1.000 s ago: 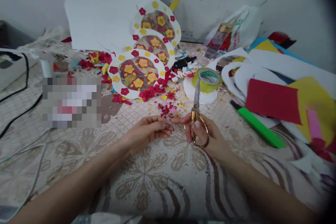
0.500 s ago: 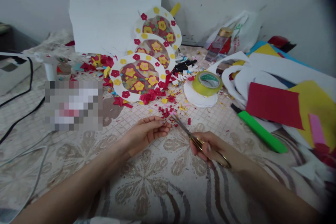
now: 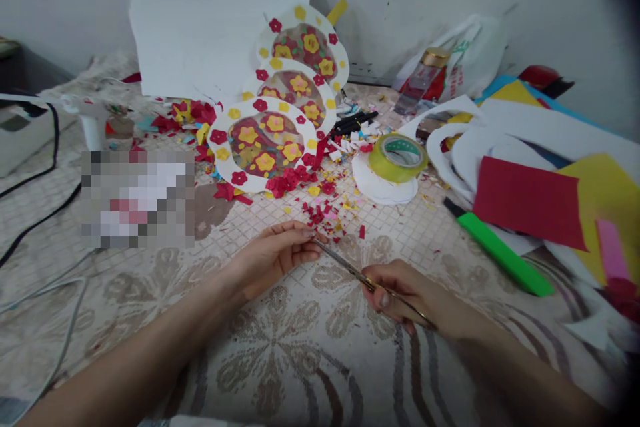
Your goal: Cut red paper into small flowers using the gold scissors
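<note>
My right hand (image 3: pixel 395 290) is closed round the gold handles of a pair of scissors (image 3: pixel 345 263), which point up and to the left. Their blade tips reach the fingertips of my left hand (image 3: pixel 287 245). The thumb and forefinger of that hand are pinched together; whatever lies between them is too small to make out. Just beyond the fingers, small red, pink and yellow paper scraps (image 3: pixel 323 213) are scattered on the patterned tablecloth (image 3: pixel 275 347).
Three white paper rings with red and yellow flowers (image 3: pixel 227 170) lean at the back. Yellow tape (image 3: pixel 383 163) rests on white paper. To the right lie a green utility knife (image 3: pixel 505 253), red paper (image 3: pixel 530 200) and other coloured sheets. A bottle (image 3: pixel 420 87) stands behind; cables (image 3: pixel 75 320) run at left.
The scissors have turned onto their edge, and their tips have moved left and down to the left fingertips. My left hand has stayed nearly in place.
</note>
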{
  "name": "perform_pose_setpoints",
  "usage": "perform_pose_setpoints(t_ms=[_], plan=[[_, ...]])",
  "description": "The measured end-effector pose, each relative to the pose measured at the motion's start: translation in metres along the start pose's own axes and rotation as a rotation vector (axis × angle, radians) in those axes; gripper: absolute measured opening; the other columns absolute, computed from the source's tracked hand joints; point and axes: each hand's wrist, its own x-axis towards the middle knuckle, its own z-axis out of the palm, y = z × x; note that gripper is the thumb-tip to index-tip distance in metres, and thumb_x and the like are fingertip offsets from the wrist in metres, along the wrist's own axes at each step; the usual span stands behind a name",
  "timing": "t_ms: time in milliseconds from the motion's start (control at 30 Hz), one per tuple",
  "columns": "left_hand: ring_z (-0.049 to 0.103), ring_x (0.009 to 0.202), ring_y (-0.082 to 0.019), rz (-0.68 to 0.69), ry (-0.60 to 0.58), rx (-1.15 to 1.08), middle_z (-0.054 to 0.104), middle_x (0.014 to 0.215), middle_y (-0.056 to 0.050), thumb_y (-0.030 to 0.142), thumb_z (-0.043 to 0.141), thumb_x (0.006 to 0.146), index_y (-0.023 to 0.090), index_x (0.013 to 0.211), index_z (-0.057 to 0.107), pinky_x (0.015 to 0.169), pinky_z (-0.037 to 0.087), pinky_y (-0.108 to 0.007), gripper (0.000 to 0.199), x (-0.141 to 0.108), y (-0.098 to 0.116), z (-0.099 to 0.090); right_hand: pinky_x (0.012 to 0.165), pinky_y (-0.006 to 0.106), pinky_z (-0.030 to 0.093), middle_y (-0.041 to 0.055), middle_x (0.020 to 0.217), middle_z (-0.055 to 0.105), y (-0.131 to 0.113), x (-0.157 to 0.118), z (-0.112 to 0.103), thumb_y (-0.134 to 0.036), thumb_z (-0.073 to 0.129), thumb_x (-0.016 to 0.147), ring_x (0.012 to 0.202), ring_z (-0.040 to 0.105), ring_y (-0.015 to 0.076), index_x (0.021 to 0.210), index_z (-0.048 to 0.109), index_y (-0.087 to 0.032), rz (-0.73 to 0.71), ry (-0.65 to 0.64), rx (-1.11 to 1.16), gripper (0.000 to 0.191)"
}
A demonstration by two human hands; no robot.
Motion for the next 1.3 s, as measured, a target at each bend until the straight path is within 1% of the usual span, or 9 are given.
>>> perform_pose_setpoints(t_ms=[133,233,367,567,733,933,1067,1200,1300], plan=[[0.064,0.067,-0.011,0.003,0.0,0.001,0.069,0.081,-0.007,0.007,0.058,0.077,0.011,0.075,0.062,0.068,0.052,-0.02,0.006,-0.0006,-0.0002,0.0007,0.037,0.015,0.031,-0.0062,0.054,0.032,-0.0062,-0.0005,0.0015,-0.064,0.044,0.08,0.044,0.034,0.0055,0.069,0.04,-0.018,0.016,0.013,-0.009,0.048],[0.064,0.067,-0.011,0.005,0.004,0.008,0.069,0.081,-0.007,0.007,0.057,0.078,0.011,0.075,0.062,0.069,0.052,-0.02,0.007,-0.0007,0.0002,0.0012,0.036,0.015,0.03,-0.0061,0.054,0.032,-0.0057,0.0,0.002,-0.063,0.044,0.08,0.043,0.034,0.0054,0.069,0.04,-0.018,0.014,0.026,-0.012,0.047],[0.065,0.067,-0.011,0.009,0.013,0.018,0.069,0.079,-0.007,0.006,0.056,0.079,0.011,0.074,0.062,0.068,0.052,-0.02,0.008,-0.0002,-0.0002,0.0009,0.036,0.015,0.032,-0.006,0.055,0.033,-0.0039,0.0007,0.0023,-0.06,0.044,0.081,0.043,0.034,0.0052,0.07,0.041,-0.018,0.034,0.031,-0.029,0.044],[0.065,0.067,-0.011,0.018,0.018,0.019,0.07,0.08,-0.008,0.007,0.057,0.078,0.011,0.074,0.062,0.068,0.053,-0.021,0.007,0.0004,-0.0013,0.0003,0.036,0.015,0.034,-0.0057,0.057,0.033,-0.0092,0.001,0.003,-0.057,0.048,0.08,0.044,0.035,0.0054,0.069,0.041,-0.018,0.061,0.046,-0.052,0.041],[0.065,0.067,-0.011,0.031,0.004,0.032,0.07,0.082,-0.008,0.007,0.057,0.078,0.011,0.073,0.062,0.068,0.053,-0.02,0.008,0.0001,-0.0012,0.0009,0.035,0.016,0.034,-0.0057,0.056,0.034,-0.0064,0.0026,0.0031,-0.055,0.05,0.08,0.042,0.035,0.0054,0.067,0.041,-0.018,0.043,0.056,-0.07,0.04],[0.065,0.067,-0.01,0.03,0.002,0.039,0.071,0.082,-0.007,0.008,0.058,0.078,0.011,0.073,0.062,0.069,0.053,-0.02,0.007,0.001,-0.0028,-0.0006,0.036,0.016,0.028,-0.0062,0.053,0.033,-0.0016,0.0053,0.0031,-0.051,0.05,0.082,0.041,0.034,0.0055,0.064,0.041,-0.018,-0.018,0.088,-0.155,0.039],[0.066,0.068,-0.011,0.025,0.01,0.028,0.071,0.081,-0.008,0.008,0.059,0.077,0.011,0.072,0.062,0.069,0.054,-0.02,0.006,0.0025,-0.0036,-0.0007,0.039,0.018,0.024,-0.0056,0.053,0.034,-0.0041,0.0055,0.0024,-0.052,0.049,0.082,0.044,0.033,0.0061,0.061,0.041,-0.018,-0.057,0.123,-0.221,0.042],[0.066,0.067,-0.011,0.029,0.032,0.044,0.071,0.082,-0.01,0.01,0.059,0.079,0.01,0.071,0.062,0.066,0.054,-0.02,0.009,0.0027,-0.0031,0.0006,0.041,0.019,0.023,-0.0052,0.054,0.034,-0.0062,0.0055,0.0017,-0.055,0.047,0.083,0.047,0.032,0.007,0.06,0.041,-0.017,-0.106,0.136,-0.264,0.044],[0.066,0.065,-0.01,0.031,0.041,0.075,0.072,0.082,-0.01,0.007,0.058,0.079,0.009,0.069,0.062,0.066,0.054,-0.019,0.01,0.0018,-0.0025,0.0014,0.042,0.019,0.023,-0.0048,0.054,0.034,-0.0057,0.0067,0.002,-0.056,0.045,0.083,0.048,0.032,0.0076,0.059,0.04,-0.017,-0.14,0.147,-0.298,0.046]])
